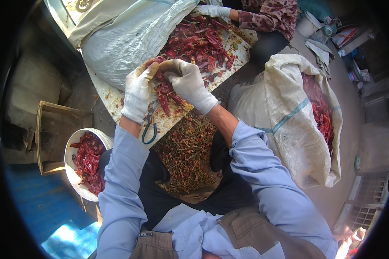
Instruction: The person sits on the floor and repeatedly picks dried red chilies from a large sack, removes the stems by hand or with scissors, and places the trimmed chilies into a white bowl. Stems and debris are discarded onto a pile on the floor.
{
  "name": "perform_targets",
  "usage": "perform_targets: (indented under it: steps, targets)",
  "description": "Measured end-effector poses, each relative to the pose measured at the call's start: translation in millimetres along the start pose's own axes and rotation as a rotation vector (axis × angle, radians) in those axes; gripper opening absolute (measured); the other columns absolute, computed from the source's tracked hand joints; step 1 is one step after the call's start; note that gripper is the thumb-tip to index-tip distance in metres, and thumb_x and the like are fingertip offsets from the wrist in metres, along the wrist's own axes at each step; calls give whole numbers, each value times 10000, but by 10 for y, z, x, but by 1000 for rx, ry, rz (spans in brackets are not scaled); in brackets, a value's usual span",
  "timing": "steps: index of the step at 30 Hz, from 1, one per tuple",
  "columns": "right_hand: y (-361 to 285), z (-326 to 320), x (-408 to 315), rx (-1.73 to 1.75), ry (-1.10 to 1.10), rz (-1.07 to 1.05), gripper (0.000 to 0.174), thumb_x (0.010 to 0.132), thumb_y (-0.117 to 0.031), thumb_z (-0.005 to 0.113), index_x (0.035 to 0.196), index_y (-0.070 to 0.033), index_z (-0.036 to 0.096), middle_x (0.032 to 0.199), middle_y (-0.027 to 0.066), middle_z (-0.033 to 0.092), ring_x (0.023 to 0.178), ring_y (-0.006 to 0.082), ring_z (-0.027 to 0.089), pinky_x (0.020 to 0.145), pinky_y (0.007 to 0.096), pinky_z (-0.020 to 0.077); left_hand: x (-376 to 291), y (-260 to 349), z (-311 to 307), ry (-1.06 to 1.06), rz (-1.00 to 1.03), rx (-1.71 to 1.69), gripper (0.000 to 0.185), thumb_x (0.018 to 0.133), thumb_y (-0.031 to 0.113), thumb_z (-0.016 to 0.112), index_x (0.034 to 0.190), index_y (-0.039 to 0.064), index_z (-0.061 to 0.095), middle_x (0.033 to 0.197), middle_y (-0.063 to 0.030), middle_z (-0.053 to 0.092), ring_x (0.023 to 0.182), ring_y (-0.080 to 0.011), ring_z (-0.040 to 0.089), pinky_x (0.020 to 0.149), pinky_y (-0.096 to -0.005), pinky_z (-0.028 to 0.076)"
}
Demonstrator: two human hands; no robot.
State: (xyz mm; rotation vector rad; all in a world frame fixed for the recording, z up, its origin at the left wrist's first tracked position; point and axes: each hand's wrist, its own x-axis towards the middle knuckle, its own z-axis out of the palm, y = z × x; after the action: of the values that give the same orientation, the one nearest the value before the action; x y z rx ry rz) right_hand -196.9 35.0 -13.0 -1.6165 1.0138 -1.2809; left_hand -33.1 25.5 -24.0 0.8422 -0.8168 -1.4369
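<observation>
My left hand (138,89), in a stained white knit glove, pinches a dried red chili pepper (158,60) over the table edge. My gloved right hand (188,83) meets it there, its fingers curled at the other side of the same pepper; the fingertips are partly hidden. Below the hands, a few loose chili peppers (163,103) lie on the pale tabletop (116,103). Scissors (149,129) with blue loop handles rest at the table's near corner, beside my left wrist. Past my hands spreads a heap of dried red chilies (197,43).
A white woven sack (126,48) leans over the table's left side. Across it is another person's gloved hand (212,11). A bucket of chilies (72,174) stands left, near a wooden crate (40,139). An open sack (282,106) stands right. Stems (188,152) pile between my legs.
</observation>
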Motion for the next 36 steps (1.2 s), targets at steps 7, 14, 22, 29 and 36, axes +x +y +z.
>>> perform_targets:
  steps: [7, 14, 22, 29, 36]
  targets:
    - [-48, -8, 12, 49, 18, 23, 296, 920, 118, 593, 1191, 46, 687, 1104, 131, 752, 979, 165, 727, 890, 293, 579, 69, 7, -90, 99, 190, -53, 280, 986, 40, 676, 1250, -43, 636, 1104, -141, 726, 940, -221, 714, 858, -362, 612]
    - [-78, -66, 105, 436, 257, 210, 274, 929, 122, 586, 1185, 72, 671, 1086, 133, 737, 929, 172, 724, 872, 283, 583, -95, 86, 66, -44, 139, 6, 303, 960, 0, 700, 1256, -34, 652, 1111, -100, 727, 942, -166, 704, 864, -308, 601]
    - [-88, 38, 69, 377, 347, 82, 290, 944, 108, 587, 1217, 61, 669, 1126, 125, 732, 1035, 170, 696, 955, 280, 552, -238, -184, 342, 6, 70, 185, 353, 955, 41, 731, 1294, -8, 645, 1148, -64, 728, 963, -121, 695, 850, -263, 581]
    - [-144, 78, 10, 437, 353, 82, 309, 953, 112, 570, 1244, 53, 655, 1132, 132, 722, 1040, 182, 700, 942, 286, 565, -275, -303, 327, 5, -81, -203, 302, 951, 112, 757, 1224, 19, 669, 1031, -45, 736, 811, -113, 709, 634, -244, 585]
    - [-205, 8, 18, 521, 318, 80, 329, 930, 137, 590, 1246, 63, 646, 1131, 135, 719, 1021, 188, 705, 917, 286, 583, -268, -119, 257, 54, 18, 116, 223, 961, 25, 702, 1178, -21, 672, 1059, -96, 744, 892, -166, 727, 766, -276, 605]
